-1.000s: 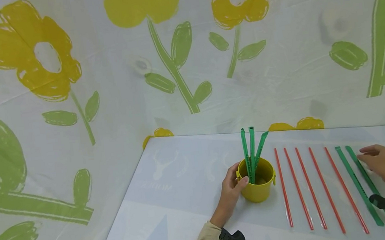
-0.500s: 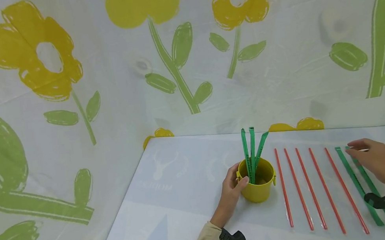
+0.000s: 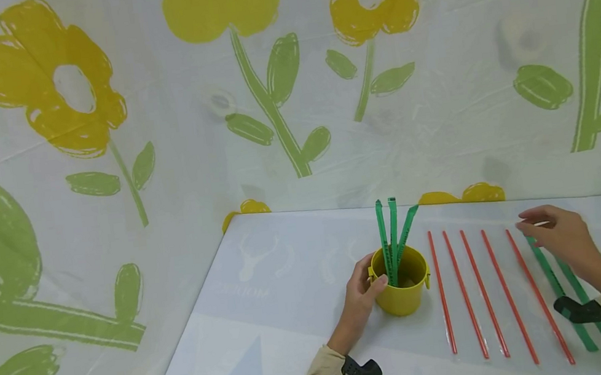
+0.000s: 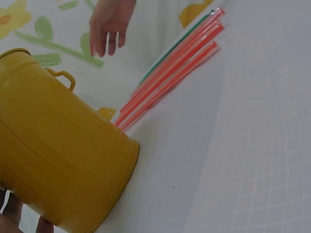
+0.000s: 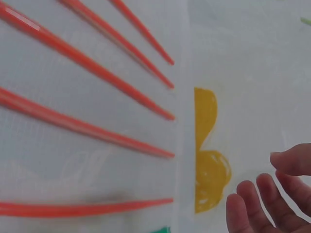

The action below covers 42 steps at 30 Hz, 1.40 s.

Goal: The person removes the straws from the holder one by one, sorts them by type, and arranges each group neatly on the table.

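My left hand [image 3: 357,302] grips the side of a small yellow bucket [image 3: 401,301], its thumb over the rim. Three green-wrapped sticks [image 3: 394,226] lean upright inside. In the left wrist view the bucket [image 4: 68,141] fills the left side, and the fingertips show only at the bottom corner. My right hand [image 3: 565,238] hovers over the upper ends of two green strips [image 3: 546,268] lying on the table, and covers part of them. The right wrist view shows that hand [image 5: 267,204] with its fingers loosely bent and nothing between them.
Several thin red sticks, such as the rightmost red stick [image 3: 540,296], lie in a spaced row between bucket and green strips. Behind the white table [image 3: 287,263] hangs a flower-printed cloth [image 3: 439,134]. Each wrist carries a black camera [image 3: 363,370].
My right hand has moved left and slightly away from me, from beside the outer green strip to over the upper ends of both. The left hand and bucket have stayed put.
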{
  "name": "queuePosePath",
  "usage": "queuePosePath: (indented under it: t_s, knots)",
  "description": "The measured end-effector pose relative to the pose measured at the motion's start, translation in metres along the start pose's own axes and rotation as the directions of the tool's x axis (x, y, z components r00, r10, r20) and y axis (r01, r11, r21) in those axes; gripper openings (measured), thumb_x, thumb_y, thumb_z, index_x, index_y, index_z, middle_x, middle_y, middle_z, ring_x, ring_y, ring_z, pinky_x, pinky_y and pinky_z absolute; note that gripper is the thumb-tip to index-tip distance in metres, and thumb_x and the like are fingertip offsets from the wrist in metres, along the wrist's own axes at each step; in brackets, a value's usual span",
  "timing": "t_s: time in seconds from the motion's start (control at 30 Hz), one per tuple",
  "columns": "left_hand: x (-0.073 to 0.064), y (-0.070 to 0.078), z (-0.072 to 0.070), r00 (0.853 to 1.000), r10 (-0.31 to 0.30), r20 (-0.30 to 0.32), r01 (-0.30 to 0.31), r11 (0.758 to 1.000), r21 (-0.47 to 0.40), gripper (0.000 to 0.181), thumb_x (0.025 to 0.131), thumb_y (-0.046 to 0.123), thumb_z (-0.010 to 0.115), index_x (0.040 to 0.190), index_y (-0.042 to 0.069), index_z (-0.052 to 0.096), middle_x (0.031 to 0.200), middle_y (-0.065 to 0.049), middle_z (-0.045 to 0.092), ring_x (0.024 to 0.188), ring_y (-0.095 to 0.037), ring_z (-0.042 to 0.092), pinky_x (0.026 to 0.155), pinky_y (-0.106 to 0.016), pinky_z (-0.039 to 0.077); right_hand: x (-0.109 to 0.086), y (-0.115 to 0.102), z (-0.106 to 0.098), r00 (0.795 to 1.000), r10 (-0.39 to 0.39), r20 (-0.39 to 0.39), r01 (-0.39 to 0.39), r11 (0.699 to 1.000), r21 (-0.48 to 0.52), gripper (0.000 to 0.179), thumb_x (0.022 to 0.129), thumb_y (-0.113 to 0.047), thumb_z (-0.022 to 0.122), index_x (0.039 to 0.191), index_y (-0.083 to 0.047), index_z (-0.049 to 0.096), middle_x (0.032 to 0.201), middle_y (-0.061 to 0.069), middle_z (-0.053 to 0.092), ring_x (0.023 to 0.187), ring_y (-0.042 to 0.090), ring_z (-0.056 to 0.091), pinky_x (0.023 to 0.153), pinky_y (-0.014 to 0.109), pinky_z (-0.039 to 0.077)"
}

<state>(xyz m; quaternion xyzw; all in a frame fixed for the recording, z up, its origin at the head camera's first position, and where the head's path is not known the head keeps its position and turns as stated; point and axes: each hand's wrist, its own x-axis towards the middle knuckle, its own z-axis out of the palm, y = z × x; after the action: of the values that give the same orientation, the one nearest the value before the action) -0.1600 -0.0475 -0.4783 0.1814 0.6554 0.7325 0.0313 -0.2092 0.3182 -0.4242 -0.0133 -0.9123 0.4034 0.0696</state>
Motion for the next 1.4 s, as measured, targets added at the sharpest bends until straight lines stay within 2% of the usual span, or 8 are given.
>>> queuePosePath:
  t_s: [0.17, 0.4, 0.6, 0.8, 1.03, 1.2, 1.3, 1.4]
  knots:
    - [0.0, -0.001, 0.0, 1.0, -0.003, 0.0, 0.003, 1.0, -0.002, 0.05, 0.095, 0.024, 0.053, 0.141, 0.01, 0.038, 0.139, -0.005, 0.044, 0.124, -0.026, 0.044, 0.099, -0.026, 0.04, -0.001, -0.014, 0.007, 1.0, -0.027, 0.001, 0.027, 1.0, 0.013, 0.047, 0.095, -0.029, 0.055, 0.121, 0.01, 0.051, 0.113, 0.029, 0.054, 0.069, -0.013, 0.048, 0.057, 0.018, 0.051]
    - [0.006, -0.029, -0.003, 1.0, -0.008, -0.012, 0.008, 1.0, -0.003, 0.048, 0.095, 0.026, 0.053, 0.141, 0.022, 0.039, 0.138, 0.004, 0.044, 0.123, -0.019, 0.044, 0.099, -0.027, 0.04, -0.005, -0.031, 0.016, 0.999, -0.046, 0.002, 0.046, 0.999, 0.017, 0.045, 0.095, -0.03, 0.056, 0.119, 0.007, 0.053, 0.112, 0.026, 0.056, 0.071, -0.01, 0.05, 0.058, 0.014, 0.049]
    - [0.007, -0.034, -0.004, 1.0, 0.012, -0.005, -0.012, 1.0, -0.008, 0.047, 0.095, 0.03, 0.053, 0.14, 0.024, 0.041, 0.137, 0.005, 0.046, 0.121, -0.018, 0.046, 0.099, -0.029, 0.041, -0.007, -0.04, 0.02, 0.994, -0.111, 0.002, 0.111, 0.993, 0.032, 0.039, 0.095, -0.026, 0.057, 0.116, 0.006, 0.055, 0.108, 0.025, 0.058, 0.072, -0.011, 0.051, 0.059, 0.016, 0.05]
    - [0.006, -0.034, -0.004, 1.0, 0.006, -0.01, -0.006, 1.0, -0.006, 0.046, 0.095, 0.03, 0.053, 0.139, 0.025, 0.041, 0.136, 0.006, 0.046, 0.122, -0.017, 0.046, 0.099, -0.029, 0.04, -0.008, -0.053, 0.026, 0.988, -0.157, 0.009, 0.156, 0.987, 0.048, 0.038, 0.094, -0.025, 0.059, 0.115, 0.006, 0.055, 0.107, 0.024, 0.059, 0.075, -0.008, 0.053, 0.06, 0.016, 0.051]
    - [0.001, -0.006, -0.001, 1.0, 0.022, 0.006, -0.022, 1.0, -0.019, 0.05, 0.095, 0.025, 0.053, 0.141, 0.01, 0.039, 0.138, -0.005, 0.045, 0.123, -0.031, 0.044, 0.098, -0.028, 0.041, -0.011, -0.068, 0.03, 0.98, -0.197, 0.027, 0.194, 0.977, 0.091, 0.036, 0.093, -0.023, 0.06, 0.117, 0.004, 0.056, 0.108, 0.022, 0.06, 0.077, -0.01, 0.054, 0.063, 0.014, 0.049]
    - [0.0, -0.004, 0.0, 0.999, 0.031, 0.011, -0.031, 0.999, -0.017, 0.05, 0.096, 0.024, 0.052, 0.141, 0.008, 0.038, 0.137, -0.006, 0.045, 0.12, -0.031, 0.045, 0.096, -0.028, 0.042, -0.01, -0.077, 0.038, 0.983, -0.182, 0.037, 0.177, 0.978, 0.115, 0.04, 0.093, -0.027, 0.06, 0.118, 0.004, 0.055, 0.11, 0.021, 0.059, 0.078, -0.009, 0.054, 0.065, 0.017, 0.052]
    - [0.0, -0.004, 0.0, 0.999, 0.032, 0.01, -0.032, 0.999, -0.017, 0.05, 0.096, 0.025, 0.052, 0.141, 0.007, 0.038, 0.138, -0.007, 0.045, 0.122, -0.033, 0.044, 0.097, -0.028, 0.042, -0.01, -0.082, 0.044, 0.984, -0.174, 0.032, 0.169, 0.979, 0.117, 0.04, 0.093, -0.028, 0.06, 0.118, 0.002, 0.055, 0.109, 0.02, 0.06, 0.081, -0.003, 0.056, 0.066, 0.017, 0.052]
    - [0.0, -0.004, 0.001, 0.999, 0.032, 0.008, -0.032, 0.999, -0.017, 0.051, 0.096, 0.025, 0.052, 0.141, 0.007, 0.038, 0.139, -0.006, 0.044, 0.124, -0.033, 0.043, 0.098, -0.028, 0.041, -0.012, -0.087, 0.05, 0.986, -0.166, 0.028, 0.161, 0.978, 0.129, 0.038, 0.093, -0.028, 0.06, 0.117, 0.001, 0.055, 0.109, 0.018, 0.06, 0.086, 0.01, 0.06, 0.067, 0.016, 0.051]
